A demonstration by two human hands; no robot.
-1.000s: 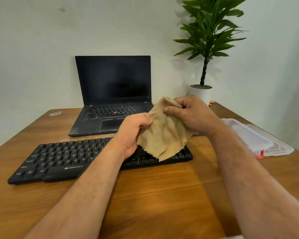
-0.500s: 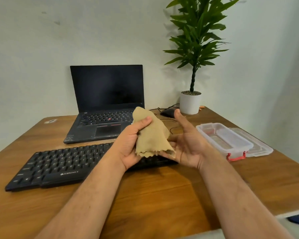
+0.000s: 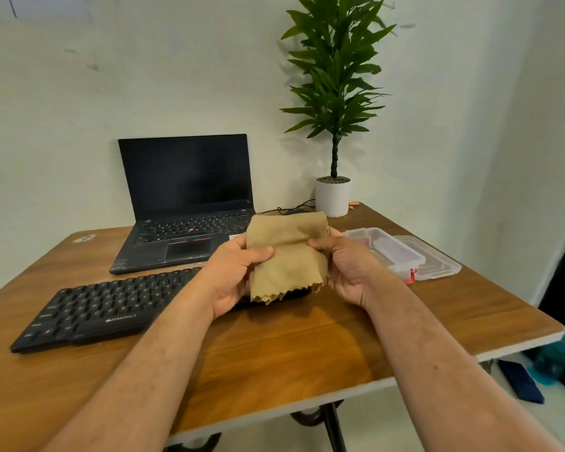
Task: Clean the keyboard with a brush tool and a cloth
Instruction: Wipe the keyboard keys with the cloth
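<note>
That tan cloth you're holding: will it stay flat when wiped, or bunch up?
Probably bunches: the cloth is folded over and hangs limp below the left hand and right hand. It looks thin and light, so it should flatten under pressed fingers on the keyboard.

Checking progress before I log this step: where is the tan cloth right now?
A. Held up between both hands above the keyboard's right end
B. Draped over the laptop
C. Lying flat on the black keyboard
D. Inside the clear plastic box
A: the tan cloth with the zigzag edge is gripped on either side by the left hand and the right hand, raised in front of the black desktop keyboard, not lying on it.
</note>
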